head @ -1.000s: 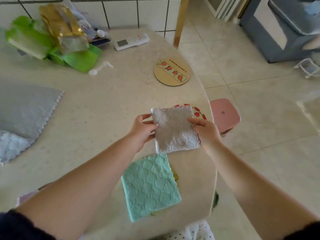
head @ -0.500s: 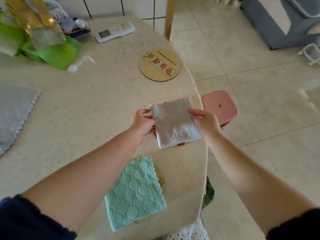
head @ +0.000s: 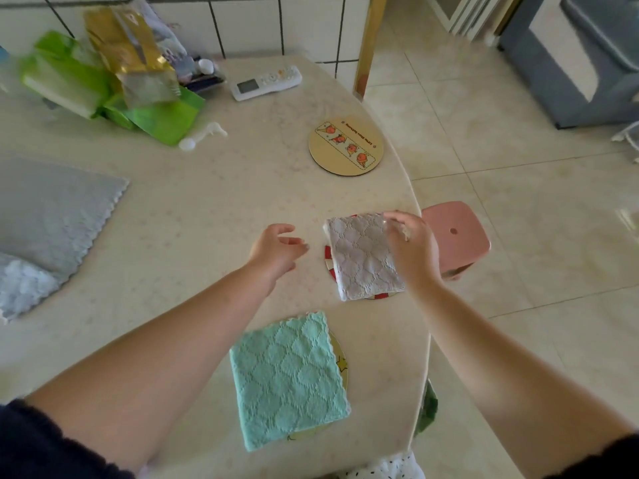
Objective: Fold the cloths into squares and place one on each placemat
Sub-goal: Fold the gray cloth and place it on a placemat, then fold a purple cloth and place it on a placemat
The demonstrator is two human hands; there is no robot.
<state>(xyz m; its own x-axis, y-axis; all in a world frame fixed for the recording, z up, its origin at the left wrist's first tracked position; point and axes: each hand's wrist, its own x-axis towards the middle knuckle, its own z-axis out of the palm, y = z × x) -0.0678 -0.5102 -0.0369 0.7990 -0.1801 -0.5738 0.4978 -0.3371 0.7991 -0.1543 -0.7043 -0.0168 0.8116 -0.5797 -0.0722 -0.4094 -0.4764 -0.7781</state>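
1. Nearest, a folded teal cloth (head: 288,378) covers a round yellow placemat (head: 340,366) at the table (head: 193,216) edge.
2. Beyond it, a folded grey cloth (head: 363,259) lies on a red-rimmed placemat (head: 329,262).
3. The right hand (head: 413,250) hangs at that cloth's right edge, fingers bent; whether it grips is unclear.
4. The left hand (head: 275,250) hovers apart to the cloth's left, fingers loosely spread, holding nothing.
5. Further on sits a bare carrot-print placemat (head: 345,145).
6. Far left lie an unfolded grey cloth (head: 52,209), green bags (head: 103,95) and a remote (head: 266,83).
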